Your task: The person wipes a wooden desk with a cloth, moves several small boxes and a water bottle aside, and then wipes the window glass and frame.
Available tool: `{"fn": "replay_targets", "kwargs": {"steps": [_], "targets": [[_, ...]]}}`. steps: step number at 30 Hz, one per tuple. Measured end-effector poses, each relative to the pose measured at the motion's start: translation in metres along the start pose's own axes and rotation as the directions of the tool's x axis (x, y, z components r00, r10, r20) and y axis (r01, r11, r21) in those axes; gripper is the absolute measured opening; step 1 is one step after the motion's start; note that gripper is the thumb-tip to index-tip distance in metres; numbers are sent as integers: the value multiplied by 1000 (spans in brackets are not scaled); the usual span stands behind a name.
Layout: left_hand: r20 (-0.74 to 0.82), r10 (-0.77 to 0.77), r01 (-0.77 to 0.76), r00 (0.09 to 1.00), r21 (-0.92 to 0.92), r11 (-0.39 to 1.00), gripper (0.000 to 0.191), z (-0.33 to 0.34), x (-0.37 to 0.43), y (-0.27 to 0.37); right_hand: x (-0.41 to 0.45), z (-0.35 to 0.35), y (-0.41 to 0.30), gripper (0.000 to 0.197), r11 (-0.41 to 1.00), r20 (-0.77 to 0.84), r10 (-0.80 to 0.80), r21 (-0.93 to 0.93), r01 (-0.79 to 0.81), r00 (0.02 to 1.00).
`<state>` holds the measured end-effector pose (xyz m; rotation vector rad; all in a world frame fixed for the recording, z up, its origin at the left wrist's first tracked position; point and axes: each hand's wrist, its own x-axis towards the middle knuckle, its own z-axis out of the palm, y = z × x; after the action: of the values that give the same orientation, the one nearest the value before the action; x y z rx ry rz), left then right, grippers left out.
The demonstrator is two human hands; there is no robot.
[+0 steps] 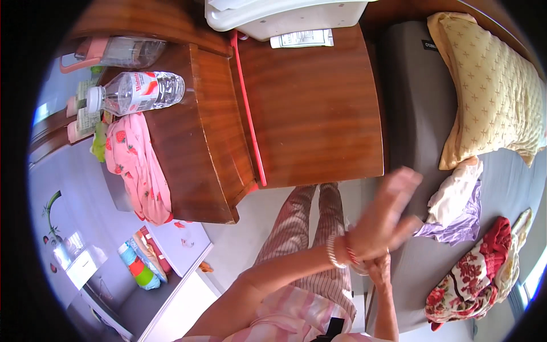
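My left hand (386, 213) reaches across to the right, fingers extended and thumb apart, blurred and holding nothing. It is over the near edge of the bed, beside the corner of a wooden cabinet top (316, 111). A pale beaded bracelet (334, 252) and a red cord bracelet (351, 248) circle the left wrist. Just below that wrist is my right hand (378, 266), partly hidden behind it. Whether its fingers grip the wrist or a bracelet is unclear. White cloth (455, 192) and purple cloth (463, 222) lie on the bed to the right.
A grey bed (410, 278) bears a yellow pillow (491, 89) and floral fabric (466, 282). On the left wooden cabinet (179, 149) are a water bottle (136, 93), a pink-handled jug (128, 51) and pink strawberry cloth (136, 171). A red stick (248, 107), white tube (302, 39) and white bin (290, 17) are ahead.
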<state>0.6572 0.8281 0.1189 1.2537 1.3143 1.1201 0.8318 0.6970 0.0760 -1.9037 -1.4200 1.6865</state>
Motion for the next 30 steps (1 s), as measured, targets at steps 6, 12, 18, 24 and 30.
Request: {"fn": "replay_targets", "kwargs": {"steps": [6,12,18,24,30], "targets": [[-582,-15,379,813,511,772,67,-120,-29,-80,54,-21,-116,42,963,238,-9,262,-56,971],[-755,-164,615,634,365,699,64,-161,-11,-110,151,29,-190,43,621,308,-517,-507,598,799],[-816,-222,537,534,124,835,27,-167,-23,-131,220,116,-263,43,447,319,-681,-531,720,659],[-822,-219,353,525,-24,935,20,-146,-37,-104,288,220,-308,51,254,367,-733,-633,732,572],[-766,-277,434,580,2,901,20,-128,-67,-82,346,267,-334,42,144,264,-722,-847,513,639]]}}
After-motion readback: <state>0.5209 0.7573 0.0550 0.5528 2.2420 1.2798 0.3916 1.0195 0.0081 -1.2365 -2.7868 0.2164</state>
